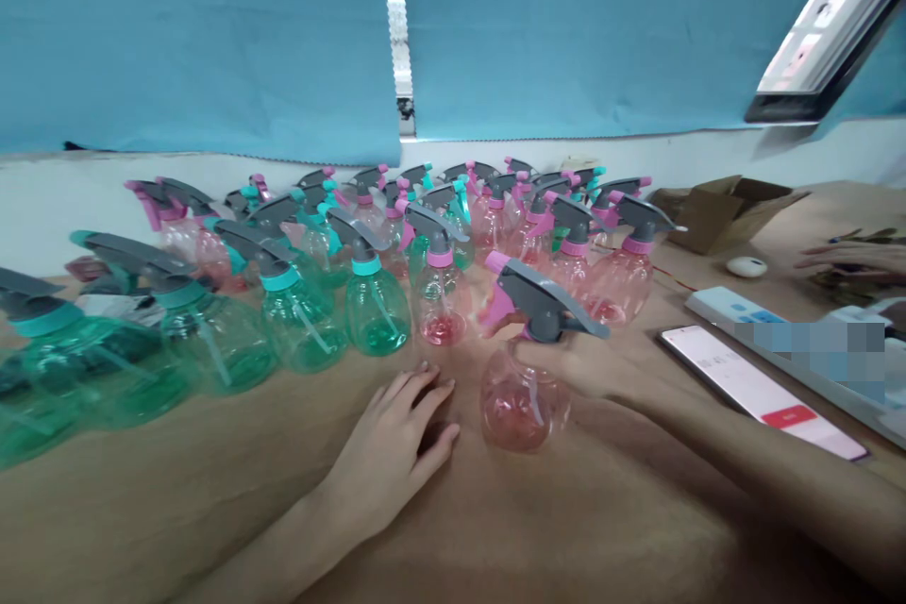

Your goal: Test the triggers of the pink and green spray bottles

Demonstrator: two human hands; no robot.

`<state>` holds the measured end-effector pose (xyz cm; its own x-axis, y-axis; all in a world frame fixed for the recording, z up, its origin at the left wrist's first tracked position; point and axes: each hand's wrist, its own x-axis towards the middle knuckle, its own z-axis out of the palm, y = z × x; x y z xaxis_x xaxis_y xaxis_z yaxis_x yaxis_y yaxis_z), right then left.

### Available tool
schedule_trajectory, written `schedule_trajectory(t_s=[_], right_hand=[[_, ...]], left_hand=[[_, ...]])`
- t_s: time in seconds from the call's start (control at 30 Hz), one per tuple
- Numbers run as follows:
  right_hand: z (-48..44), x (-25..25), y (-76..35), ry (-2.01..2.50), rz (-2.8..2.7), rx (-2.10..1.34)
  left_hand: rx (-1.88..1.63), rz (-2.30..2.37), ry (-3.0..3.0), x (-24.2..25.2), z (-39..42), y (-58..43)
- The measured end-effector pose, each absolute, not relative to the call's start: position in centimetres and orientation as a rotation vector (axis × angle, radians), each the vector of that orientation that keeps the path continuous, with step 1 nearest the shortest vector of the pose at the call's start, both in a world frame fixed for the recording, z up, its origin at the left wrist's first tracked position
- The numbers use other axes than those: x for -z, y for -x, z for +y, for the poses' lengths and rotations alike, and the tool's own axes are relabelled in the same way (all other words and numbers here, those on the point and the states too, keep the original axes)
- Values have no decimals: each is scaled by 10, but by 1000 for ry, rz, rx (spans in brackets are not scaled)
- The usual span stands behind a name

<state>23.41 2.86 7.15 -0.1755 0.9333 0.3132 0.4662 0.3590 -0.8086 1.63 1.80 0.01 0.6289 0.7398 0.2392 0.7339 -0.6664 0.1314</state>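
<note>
A clear pink spray bottle [520, 411] with a grey and pink trigger head [545, 302] stands in front of me. My right hand [570, 363] is wrapped round its neck from the right, fingertips showing beneath the trigger; the hand is a little blurred. To the left of that bottle my left hand [396, 434] lies on the wooden table [453, 528], fingers spread, holding nothing. Just beyond my hands are another pink spray bottle [443, 302] and a green spray bottle [377, 307], each with a little coloured tint at the base.
Several green and pink spray bottles crowd the table's left and back. At right lie a phone [761, 387], a white power strip [750, 326] and a white mouse [746, 266]. Behind them sits an open cardboard box [729, 212]. Another person's hand [853, 260] shows at the right edge.
</note>
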Motion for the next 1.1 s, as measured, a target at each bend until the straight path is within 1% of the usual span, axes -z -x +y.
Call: schedule_trajectory(t_s=[0.1,0.2,0.47,0.97,1.1], right_hand=[[30,-69,-233,1177,-1726,-872],[31,-68,-230,1074,-1711,-905],[30,-66,-230,1128,-1700,-832],[30,-69,-230,1130,-1713,-810],[31,-66,-231,1099,-1729,-850]], left_hand=[[-436,1284,-2811,0,18,-16],[-448,1282,-2809,-1,18,-16],[-457,1268,-2819,0,18,-16],[-450,1270,-2825,2,18,-15],[-449,1270,-2826,1,19,-16]])
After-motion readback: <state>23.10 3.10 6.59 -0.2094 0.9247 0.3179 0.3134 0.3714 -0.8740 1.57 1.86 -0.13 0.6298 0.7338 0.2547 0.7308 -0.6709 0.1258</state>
